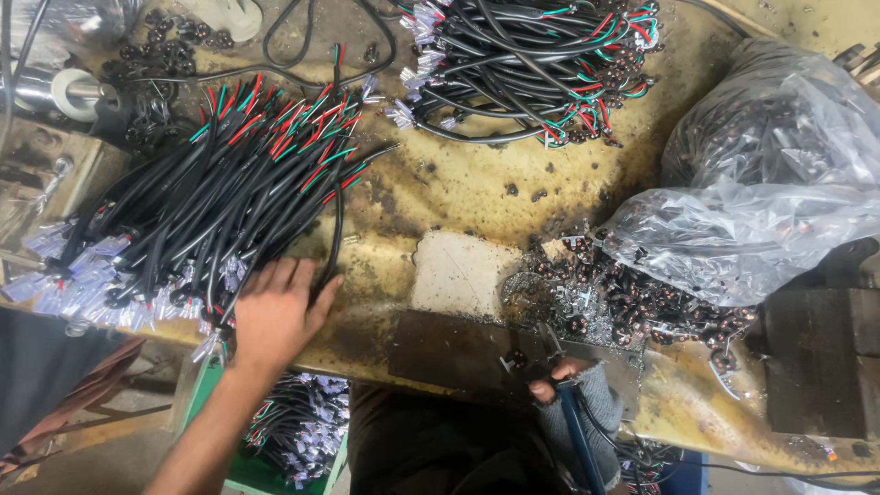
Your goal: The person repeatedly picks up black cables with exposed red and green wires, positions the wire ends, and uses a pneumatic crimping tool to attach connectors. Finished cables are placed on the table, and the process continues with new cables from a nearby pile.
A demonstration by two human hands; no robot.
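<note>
My left hand [275, 307] lies palm down on the near end of a big pile of black cables [211, 192] with red and green wire tips and clear plugs. Its fingers are spread over the cables; I cannot tell whether it grips one. My right hand [576, 390], in a grey fingerless glove, is closed around the blue handle of a tool [573, 426] at the bench's front edge. The tool's metal tip [550, 341] points at a heap of small copper-coloured coils [632, 298] and metal scraps.
A second bundle of black cables [532, 64] lies at the back. A clear plastic bag [770, 174] holding more coils sits at the right. A dark metal block [816, 362] stands at the right edge. A green crate [293, 431] with cables is below the stained bench [477, 183].
</note>
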